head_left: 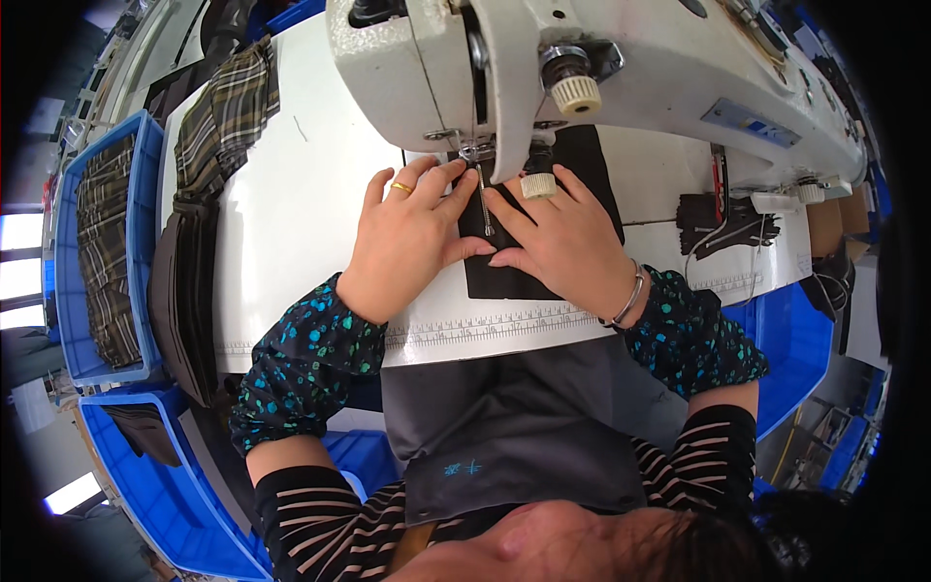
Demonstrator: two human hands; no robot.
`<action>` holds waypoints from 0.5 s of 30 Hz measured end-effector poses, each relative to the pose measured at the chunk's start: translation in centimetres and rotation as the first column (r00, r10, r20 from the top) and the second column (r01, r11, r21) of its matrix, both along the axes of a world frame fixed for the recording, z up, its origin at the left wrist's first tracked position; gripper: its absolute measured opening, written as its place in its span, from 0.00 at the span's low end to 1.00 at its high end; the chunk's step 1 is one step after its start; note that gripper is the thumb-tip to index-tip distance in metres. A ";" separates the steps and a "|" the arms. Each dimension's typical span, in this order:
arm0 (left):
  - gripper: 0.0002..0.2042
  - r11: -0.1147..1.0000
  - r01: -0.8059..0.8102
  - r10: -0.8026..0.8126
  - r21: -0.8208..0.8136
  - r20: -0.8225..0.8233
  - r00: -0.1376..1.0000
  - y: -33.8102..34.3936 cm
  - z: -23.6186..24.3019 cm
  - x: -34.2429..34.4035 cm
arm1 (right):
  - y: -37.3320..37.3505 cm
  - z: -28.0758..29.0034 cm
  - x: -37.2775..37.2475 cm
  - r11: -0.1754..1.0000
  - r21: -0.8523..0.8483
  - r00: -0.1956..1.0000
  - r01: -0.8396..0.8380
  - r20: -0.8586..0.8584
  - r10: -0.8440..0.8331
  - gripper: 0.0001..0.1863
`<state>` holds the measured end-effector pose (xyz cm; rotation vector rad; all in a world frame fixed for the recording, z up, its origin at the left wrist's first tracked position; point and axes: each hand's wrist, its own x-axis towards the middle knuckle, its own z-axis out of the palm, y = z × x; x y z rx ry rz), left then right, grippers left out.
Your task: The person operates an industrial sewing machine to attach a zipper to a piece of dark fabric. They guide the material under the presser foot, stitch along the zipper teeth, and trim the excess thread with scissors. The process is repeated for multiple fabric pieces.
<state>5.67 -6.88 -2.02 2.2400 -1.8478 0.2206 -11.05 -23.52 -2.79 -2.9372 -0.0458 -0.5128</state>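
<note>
A flat black fabric piece (pixel 514 281) lies under the head of a white sewing machine (pixel 388 73). Down its middle runs a slim metal part that looks like a zipper pull (pixel 488 218). My left hand (pixel 402 233) rests at the piece's left edge, fingers stretched toward the presser foot (pixel 472 152). On the other side, my right hand (pixel 577 242) lies flat on the fabric with its fingers spread. Both thumbs point inward near the lower end of the metal part. Some right fingertips pass behind a white knob (pixel 538 184) of the machine.
At the left, plaid cloth (pixel 228 107) and a stack of dark panels (pixel 184 291) lie along the table edge beside a blue bin (pixel 150 145). Another blue bin (pixel 145 485) stands lower. Dark zipper-like strips (pixel 718 218) lie right. A printed ruler (pixel 485 325) follows the front edge.
</note>
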 end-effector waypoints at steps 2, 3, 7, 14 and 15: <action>0.35 1.000 0.001 -0.001 -0.027 -0.004 1.000 0.0 -0.1 0.0 | 0.0 0.1 -0.1 1.000 -0.003 1.000 0.004 -0.018 -0.004 0.37; 0.34 0.999 -0.004 0.003 -0.035 -0.018 1.000 0.2 -0.1 -0.2 | 0.0 0.1 -0.1 1.000 -0.004 1.000 0.006 -0.027 -0.006 0.38; 0.29 0.996 0.036 -0.043 -0.080 -0.092 0.995 1.4 -0.4 -1.6 | 0.6 -0.2 -0.9 1.000 0.004 0.999 -0.017 -0.031 0.018 0.35; 0.26 0.992 0.070 -0.083 -0.108 -0.123 0.989 2.1 -0.3 -2.5 | 1.3 0.1 -2.4 0.997 -0.023 0.997 -0.068 -0.032 0.067 0.32; 0.26 0.992 0.070 -0.082 -0.106 -0.121 0.989 1.9 -0.3 -2.3 | 1.2 0.2 -2.3 0.997 -0.025 0.997 -0.072 -0.034 0.071 0.33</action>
